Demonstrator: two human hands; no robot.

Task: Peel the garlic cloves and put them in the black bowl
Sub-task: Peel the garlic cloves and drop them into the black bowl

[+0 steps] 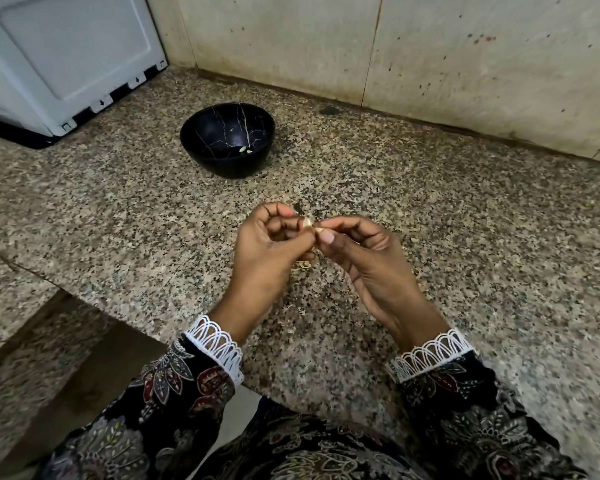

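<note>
While both hands, left hand point(269, 244) and right hand point(364, 258), pinch one garlic clove point(315, 227) mid-counter, slippery skin could drop it short of the black bowl point(201, 157).

No words, brands or numbers can be read anywhere. The only signs are small black arrow marks printed on the white plastic tabs along the lower edge of the white box-shaped appliance point(66, 53), which stands at the far left corner of the speckled granite counter point(465, 237); two of them point(102, 102) point(137, 80) show clearly. Which way they point is too small to tell.
</note>
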